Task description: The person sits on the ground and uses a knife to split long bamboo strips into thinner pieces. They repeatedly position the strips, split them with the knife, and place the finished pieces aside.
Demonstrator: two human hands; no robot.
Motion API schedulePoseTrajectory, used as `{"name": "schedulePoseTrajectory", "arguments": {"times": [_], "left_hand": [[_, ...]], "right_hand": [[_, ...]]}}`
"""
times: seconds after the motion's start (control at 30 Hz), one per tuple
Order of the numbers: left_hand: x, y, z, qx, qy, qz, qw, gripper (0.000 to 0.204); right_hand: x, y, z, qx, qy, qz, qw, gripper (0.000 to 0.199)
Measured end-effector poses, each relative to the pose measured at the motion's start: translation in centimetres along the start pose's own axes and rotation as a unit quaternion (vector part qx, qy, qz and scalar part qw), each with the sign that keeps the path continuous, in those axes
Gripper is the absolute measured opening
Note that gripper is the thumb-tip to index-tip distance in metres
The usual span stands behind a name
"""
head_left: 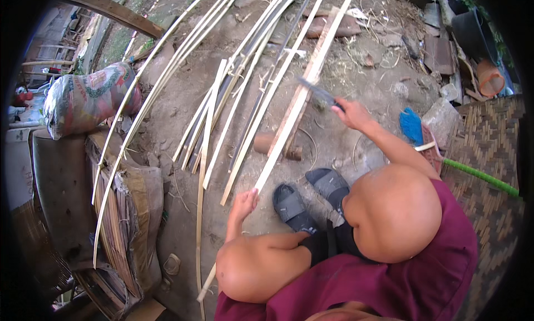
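Bamboo strip slants over the short log, probably propped to lift it off the dirt; my left hand grips its near part, seemingly steadying it, while my right hand holds the knife across it.

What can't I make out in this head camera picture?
In the head view:
Dark grey knife: most of its handle, hidden by the right hand.
Long, flat, pale strip: whether it joins the pale end below; the left hand and bare left knee hide that.
Curved, thin, pale strips: far ends, cut off by the top edge.
Plump, printed plastic sack: contents, hidden by its wall.
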State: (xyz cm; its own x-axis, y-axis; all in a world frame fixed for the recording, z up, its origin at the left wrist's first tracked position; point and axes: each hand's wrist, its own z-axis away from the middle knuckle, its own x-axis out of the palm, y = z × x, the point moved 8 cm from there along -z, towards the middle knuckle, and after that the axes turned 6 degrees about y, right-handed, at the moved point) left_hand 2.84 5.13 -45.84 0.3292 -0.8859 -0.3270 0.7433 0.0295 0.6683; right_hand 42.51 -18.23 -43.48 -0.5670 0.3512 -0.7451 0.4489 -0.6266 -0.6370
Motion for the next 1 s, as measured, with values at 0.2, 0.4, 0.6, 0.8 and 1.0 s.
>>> {"name": "schedulePoseTrajectory", "arguments": {"times": [0.2,0.4,0.6,0.8,1.0], "left_hand": [[-3.0,-3.1,2.4,0.045,0.099,-0.054,0.993,0.054],[-4.5,-9.1,3.5,-0.009,0.139,-0.203,0.969,0.039],[1.5,5.4,0.4,0.27,0.219,-0.25,0.904,0.031],[-2.1,1.4,5.3,0.231,0.218,-0.275,0.907,0.027],[0.5,5.0,0.5,0.159,0.084,-0.171,0.969,0.047]], "right_hand": [[0.3,-4.1,1.2,-0.134,0.001,0.055,0.989,0.039],[-1.2,2.6,-3.0,0.04,0.08,0.023,0.996,0.039],[6.2,-7.9,4.2,-0.154,-0.106,0.077,0.979,0.04],[-11.4,12.0,-4.2,0.237,0.211,0.123,0.94,0.045],[-0.1,-2.2,0.9,-0.005,-0.01,0.009,1.0,0.051]]}}
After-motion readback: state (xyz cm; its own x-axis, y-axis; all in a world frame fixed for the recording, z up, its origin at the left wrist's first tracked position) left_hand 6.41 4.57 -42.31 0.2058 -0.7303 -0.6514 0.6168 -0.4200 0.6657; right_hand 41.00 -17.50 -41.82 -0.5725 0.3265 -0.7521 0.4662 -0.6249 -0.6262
